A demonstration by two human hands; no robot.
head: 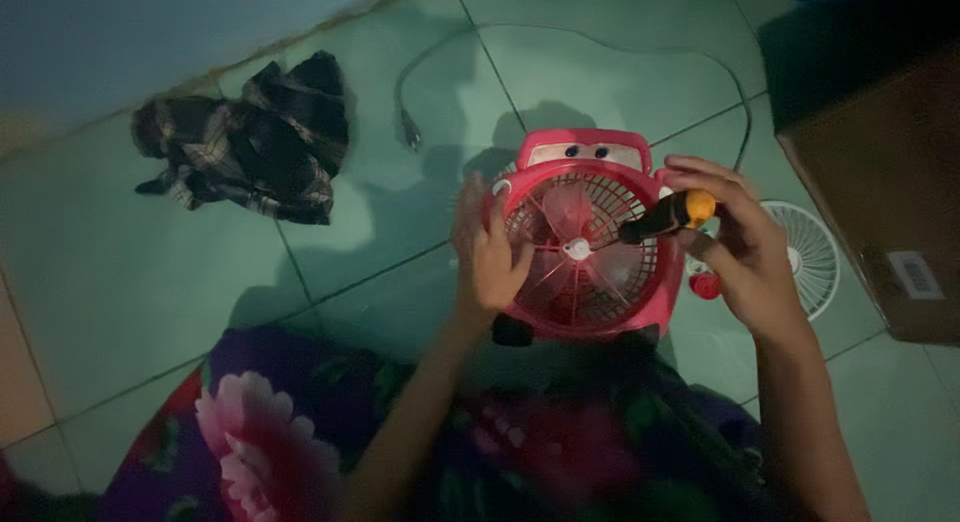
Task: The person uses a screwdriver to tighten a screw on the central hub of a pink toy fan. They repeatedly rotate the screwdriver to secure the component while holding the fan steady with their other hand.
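Your left hand (487, 250) is pressed flat, fingers open, against the left rim of the small red fan (585, 247) standing on the tiled floor (120, 272) by your lap. Your right hand (735, 244) is clamped around a screwdriver (665, 216), tip poking into the grille. A white grille (812, 257) lies just right, plaid cloth (250, 142) off left.

Home floor, dim: pale green tiles (120, 272), crumpled plaid cloth (250, 142) far left, brown cabinet (880, 182) at right.
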